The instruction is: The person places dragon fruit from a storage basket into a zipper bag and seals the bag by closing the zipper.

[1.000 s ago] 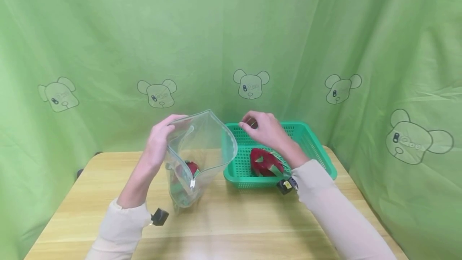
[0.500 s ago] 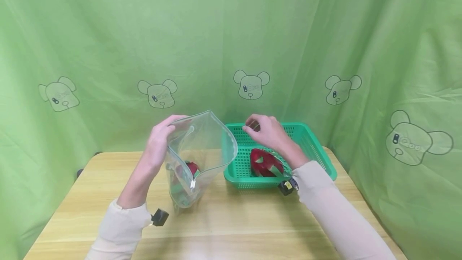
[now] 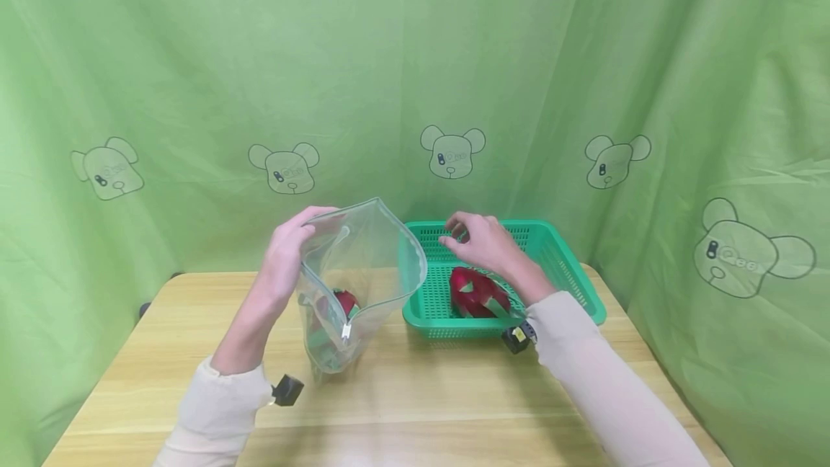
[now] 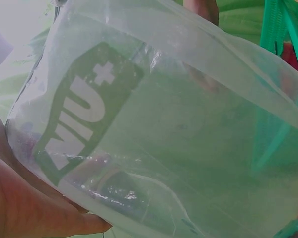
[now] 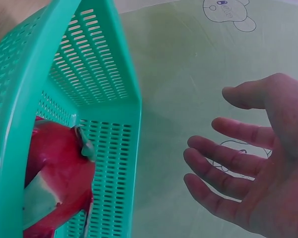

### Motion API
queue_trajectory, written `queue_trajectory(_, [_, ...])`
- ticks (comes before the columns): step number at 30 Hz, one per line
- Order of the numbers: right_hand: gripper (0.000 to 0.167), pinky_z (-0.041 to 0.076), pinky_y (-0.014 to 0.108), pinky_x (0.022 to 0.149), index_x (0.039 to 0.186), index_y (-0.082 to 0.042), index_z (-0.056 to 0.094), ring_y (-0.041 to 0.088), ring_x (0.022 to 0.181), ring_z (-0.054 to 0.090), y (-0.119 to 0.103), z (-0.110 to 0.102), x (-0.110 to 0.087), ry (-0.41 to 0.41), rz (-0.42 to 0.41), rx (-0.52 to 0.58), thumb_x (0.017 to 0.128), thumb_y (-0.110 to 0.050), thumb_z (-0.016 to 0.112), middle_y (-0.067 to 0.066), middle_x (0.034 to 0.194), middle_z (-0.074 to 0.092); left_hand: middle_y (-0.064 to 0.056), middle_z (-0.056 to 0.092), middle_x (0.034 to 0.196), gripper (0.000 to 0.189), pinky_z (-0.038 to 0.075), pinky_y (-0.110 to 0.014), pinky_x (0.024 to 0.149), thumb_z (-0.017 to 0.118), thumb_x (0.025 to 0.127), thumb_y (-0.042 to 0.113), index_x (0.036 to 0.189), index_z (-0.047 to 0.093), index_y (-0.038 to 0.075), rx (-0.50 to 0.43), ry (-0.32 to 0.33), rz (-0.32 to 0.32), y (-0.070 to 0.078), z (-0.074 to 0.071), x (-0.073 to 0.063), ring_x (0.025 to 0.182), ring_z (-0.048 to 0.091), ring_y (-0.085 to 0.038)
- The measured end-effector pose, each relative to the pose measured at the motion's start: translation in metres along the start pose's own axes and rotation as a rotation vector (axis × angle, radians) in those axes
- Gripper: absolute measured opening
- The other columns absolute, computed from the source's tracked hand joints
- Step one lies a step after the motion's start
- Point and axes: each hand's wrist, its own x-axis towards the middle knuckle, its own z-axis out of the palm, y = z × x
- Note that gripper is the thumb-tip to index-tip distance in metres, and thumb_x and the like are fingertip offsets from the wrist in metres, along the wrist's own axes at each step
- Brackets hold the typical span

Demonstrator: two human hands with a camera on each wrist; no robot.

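Note:
My left hand [image 3: 283, 259] pinches the upper left edge of a clear zip bag [image 3: 363, 251], whose mouth gapes wide; thumb and fingers also show at the lower left of the left wrist view. Low inside the bag is a red dragon fruit [image 3: 346, 302], partly blurred by the plastic. My right hand [image 3: 483, 242] hovers above the green basket [image 3: 415, 323], its fingers loosely bent and nothing between them. In that basket lies another red dragon fruit [image 3: 476, 292] with green scales; the right wrist view shows it close to the basket wall.
The wooden table [image 3: 415, 409] carries the bag and, to its right, the basket. A green curtain [image 3: 363, 56] printed with bear heads hangs behind and along the sides. A white zip slider [image 3: 346, 330] sits at the bag's near edge.
My right hand has sunk a little and shifted slightly right over the basket, its fingers spreading somewhat. The left hand and the bag have stayed in place.

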Motion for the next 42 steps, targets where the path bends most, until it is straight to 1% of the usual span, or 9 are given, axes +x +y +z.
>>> queue_trajectory(6, [0.037,0.057,0.051,0.090,0.125,-0.009,0.064,0.033,0.109,0.067,0.004,0.004,-0.001,-0.020,0.023,-0.009,0.098,-0.034,0.068,0.016,0.122,0.070,-0.010,0.062,0.139,0.046,0.033,-0.050,0.116,0.030,0.104,0.011,0.139,0.060,0.004,-0.002,-0.003,-0.005,0.000,0.000,0.000,0.133,0.052,-0.025])
queue_trajectory(16, [0.039,0.057,0.054,0.090,0.127,-0.010,0.064,0.035,0.109,0.067,0.010,0.008,-0.002,-0.040,0.044,-0.029,0.097,-0.035,0.069,0.016,0.122,0.069,-0.010,0.062,0.139,0.047,0.033,-0.048,0.116,0.029,0.104,0.010,0.138,0.060,0.004,0.003,-0.001,0.004,-0.001,0.001,0.000,0.133,0.052,-0.024])
queue_trajectory(21, [0.041,0.057,0.053,0.089,0.128,-0.009,0.064,0.036,0.109,0.067,0.013,0.011,-0.002,-0.055,0.050,-0.027,0.096,-0.034,0.070,0.018,0.123,0.069,-0.010,0.062,0.140,0.047,0.032,-0.048,0.117,0.029,0.104,0.010,0.139,0.060,0.003,0.012,0.001,0.003,-0.001,0.001,0.000,0.134,0.051,-0.024])
queue_trajectory(26, [0.042,0.059,0.052,0.087,0.129,-0.009,0.063,0.036,0.110,0.067,0.017,0.013,-0.002,-0.064,0.069,-0.026,0.095,-0.032,0.072,0.019,0.125,0.068,-0.010,0.062,0.139,0.046,0.033,-0.049,0.116,0.030,0.104,0.011,0.138,0.060,0.004,-0.005,0.001,0.000,-0.002,0.000,0.000,0.133,0.052,-0.024])
queue_trajectory(31, [0.042,0.057,0.054,0.089,0.129,-0.010,0.063,0.037,0.112,0.066,0.019,0.015,-0.002,-0.076,0.060,-0.034,0.095,-0.032,0.072,0.018,0.125,0.068,-0.010,0.062,0.139,0.046,0.032,-0.049,0.116,0.030,0.104,0.011,0.138,0.060,0.003,-0.011,0.003,0.002,-0.002,0.000,0.000,0.133,0.052,-0.025])
queue_trajectory(38, [0.047,0.059,0.050,0.085,0.133,-0.009,0.061,0.033,0.105,0.068,0.025,0.017,-0.003,-0.138,0.065,-0.039,0.095,-0.034,0.072,0.021,0.128,0.066,-0.010,0.063,0.138,0.046,0.034,-0.051,0.114,0.030,0.104,0.012,0.138,0.060,0.005,-0.016,0.001,-0.007,-0.002,0.001,-0.001,0.131,0.053,-0.025])
queue_trajectory(42, [0.048,0.059,0.049,0.086,0.134,-0.009,0.061,0.033,0.106,0.068,0.027,0.019,-0.004,-0.152,0.069,-0.038,0.095,-0.033,0.073,0.021,0.129,0.065,-0.011,0.063,0.138,0.046,0.035,-0.052,0.114,0.030,0.104,0.012,0.138,0.060,0.004,-0.020,0.002,-0.007,-0.002,0.002,-0.001,0.130,0.054,-0.026])
